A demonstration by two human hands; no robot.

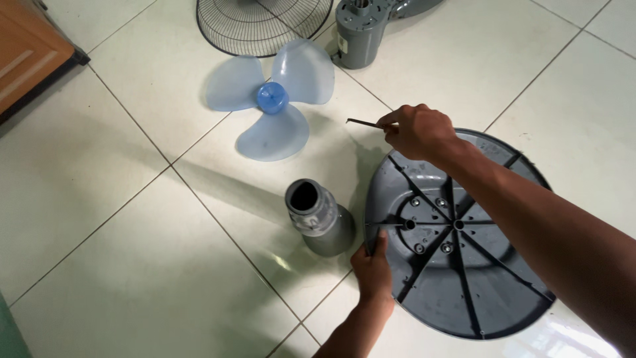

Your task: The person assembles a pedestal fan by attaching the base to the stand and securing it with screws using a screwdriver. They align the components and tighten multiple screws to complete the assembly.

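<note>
The round grey fan base (457,265) stands tipped on its edge on the white tiled floor (132,265), its hollow underside turned to the camera, showing moulded ribs that run out from a central ring with several screw holes. The left hand (373,268) grips the base's left rim, thumb on the inner face and fingers curled behind the edge, closed on it. The right hand (417,129) reaches over the top of the base and is pinched shut on a thin dark tool (363,122), most likely a small screwdriver or hex key, whose tip points left above the floor, clear of the base. Just left of the base, near the left hand, stands a grey stand collar (319,219), a short cone with a threaded neck; its open mouth faces up and its inside looks dark, so any contents cannot be made out. Farther off lie a translucent blue three-blade fan propeller (271,99), a black wire fan guard (262,23) and the grey motor housing (360,33). A wooden cabinet corner (30,53) shows at the upper left.
</note>
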